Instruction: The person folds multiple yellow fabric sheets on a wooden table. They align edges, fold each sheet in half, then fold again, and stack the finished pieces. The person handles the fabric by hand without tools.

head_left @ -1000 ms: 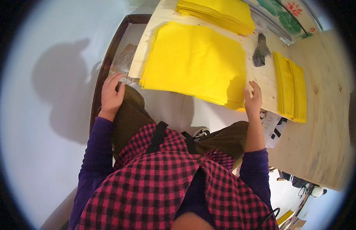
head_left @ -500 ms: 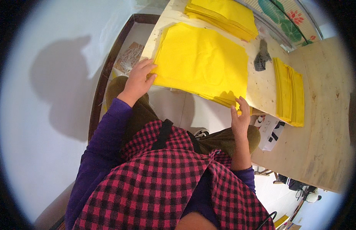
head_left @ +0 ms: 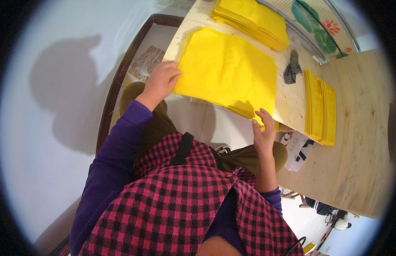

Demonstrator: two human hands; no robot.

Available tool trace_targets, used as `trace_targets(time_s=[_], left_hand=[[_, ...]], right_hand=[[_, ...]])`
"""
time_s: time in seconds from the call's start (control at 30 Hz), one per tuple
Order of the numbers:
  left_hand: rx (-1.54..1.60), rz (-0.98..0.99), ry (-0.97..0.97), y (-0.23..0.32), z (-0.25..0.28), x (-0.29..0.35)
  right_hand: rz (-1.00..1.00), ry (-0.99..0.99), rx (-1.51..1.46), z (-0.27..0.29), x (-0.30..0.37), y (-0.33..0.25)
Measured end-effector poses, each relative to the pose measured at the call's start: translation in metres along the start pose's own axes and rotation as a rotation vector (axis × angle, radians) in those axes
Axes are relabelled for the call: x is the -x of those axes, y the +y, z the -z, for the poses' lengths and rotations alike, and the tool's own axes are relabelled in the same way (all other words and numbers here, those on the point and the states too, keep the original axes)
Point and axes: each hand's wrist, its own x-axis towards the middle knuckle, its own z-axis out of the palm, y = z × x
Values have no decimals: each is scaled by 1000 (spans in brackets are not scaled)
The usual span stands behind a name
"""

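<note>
A stack of flat yellow cloth sheets (head_left: 228, 68) lies on the wooden table in front of me, its near edge reaching past the table's edge. At the left side of this stack is my left hand (head_left: 161, 83), its fingers bent together against the cloth edge; the fingertips are partly hidden. By the near right corner is my right hand (head_left: 264, 135), thumb and fingers apart, with the fingertips at the corner of the sheets. Shadows of my hand fall on the cloth there.
Behind lies another yellow cloth pile (head_left: 251, 23). To the right are a dark grey crumpled cloth (head_left: 292, 70) and a folded yellow stack (head_left: 320, 109) beside an upright wooden board (head_left: 355, 128). A white bag (head_left: 298, 151) sits below the table edge. The wall (head_left: 49, 170) is at left.
My left hand has shifted a little right and up, and its spread fingers have drawn together at the cloth's left edge. The right hand has moved only slightly. The view has shifted a little.
</note>
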Motion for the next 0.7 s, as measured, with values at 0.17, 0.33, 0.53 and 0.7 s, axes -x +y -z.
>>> trace_targets(time_s=[0.17, 0.33, 0.53, 0.7], left_hand=[[49, 79, 78, 4, 8, 3], [203, 418, 149, 8, 6, 30], [195, 364, 262, 3, -5, 45], [148, 318, 293, 3, -9, 50]], right_hand=[[52, -55, -44, -5, -6, -19], [196, -126, -72, -24, -31, -42], [235, -263, -137, -64, -61, -70], [365, -293, -47, -97, -90, -92]])
